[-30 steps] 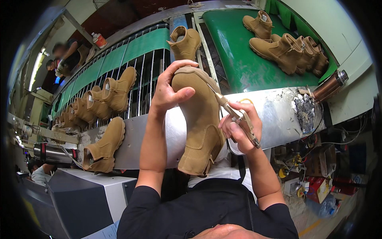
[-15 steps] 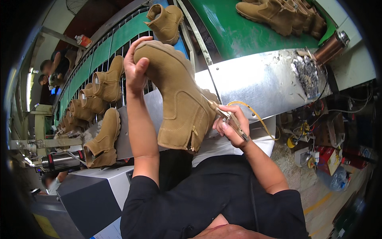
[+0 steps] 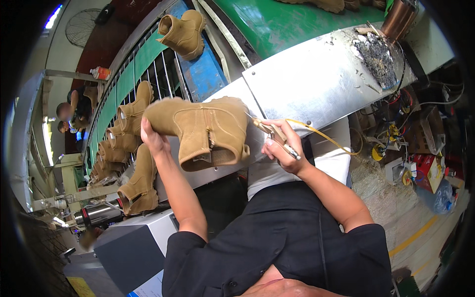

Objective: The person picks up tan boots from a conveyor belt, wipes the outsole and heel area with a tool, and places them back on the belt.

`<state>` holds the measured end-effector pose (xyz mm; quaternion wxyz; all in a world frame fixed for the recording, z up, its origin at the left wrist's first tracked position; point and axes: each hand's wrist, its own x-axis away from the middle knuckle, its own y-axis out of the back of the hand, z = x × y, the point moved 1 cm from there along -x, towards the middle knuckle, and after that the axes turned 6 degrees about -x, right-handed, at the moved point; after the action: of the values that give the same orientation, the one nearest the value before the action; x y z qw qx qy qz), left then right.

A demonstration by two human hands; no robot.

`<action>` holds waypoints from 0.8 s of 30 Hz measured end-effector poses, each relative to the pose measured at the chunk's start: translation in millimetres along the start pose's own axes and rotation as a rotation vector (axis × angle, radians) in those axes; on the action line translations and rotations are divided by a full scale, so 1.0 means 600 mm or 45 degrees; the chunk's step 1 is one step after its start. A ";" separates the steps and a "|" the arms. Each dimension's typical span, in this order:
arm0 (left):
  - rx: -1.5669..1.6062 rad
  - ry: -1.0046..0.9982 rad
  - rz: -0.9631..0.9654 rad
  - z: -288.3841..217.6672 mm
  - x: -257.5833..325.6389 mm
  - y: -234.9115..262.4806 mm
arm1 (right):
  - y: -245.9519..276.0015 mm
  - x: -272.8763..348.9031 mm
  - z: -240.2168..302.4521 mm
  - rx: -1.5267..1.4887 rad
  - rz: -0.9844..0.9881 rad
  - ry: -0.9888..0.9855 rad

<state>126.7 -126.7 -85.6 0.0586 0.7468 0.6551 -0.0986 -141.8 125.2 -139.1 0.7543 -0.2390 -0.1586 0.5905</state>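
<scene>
Tan boot (image 3: 190,123) has the tool (image 3: 262,126) beside its heel edge, open bench (image 3: 316,74) rightward.

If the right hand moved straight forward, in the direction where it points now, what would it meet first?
Probably the tan boot: the narrow tip of the tool in the right hand points at its heel end. Whether they already touch is unclear.

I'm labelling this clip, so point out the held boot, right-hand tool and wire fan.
Held boot (image 3: 194,119), head view: ankle side.
Tool (image 3: 262,125), head view: front of body.
Wire fan (image 3: 83,27), head view: grille.
</scene>
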 end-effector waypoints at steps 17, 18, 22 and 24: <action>-1.333 0.415 -0.270 -0.142 0.277 0.035 | -0.058 -0.061 -0.025 0.543 0.026 0.268; -1.287 0.340 -0.001 -0.154 0.286 -0.016 | -0.057 -0.060 -0.024 0.660 0.011 0.413; -0.630 0.656 0.725 -0.093 0.331 -0.152 | -0.058 -0.057 -0.029 1.023 0.101 0.713; -0.401 0.838 0.570 -0.068 0.343 -0.191 | -0.052 -0.061 -0.024 1.169 0.139 0.762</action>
<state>41.5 96.8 -87.0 -0.0203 0.8442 0.4676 0.2613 -118.1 81.4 -132.6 0.7615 -0.0506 0.3495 0.5435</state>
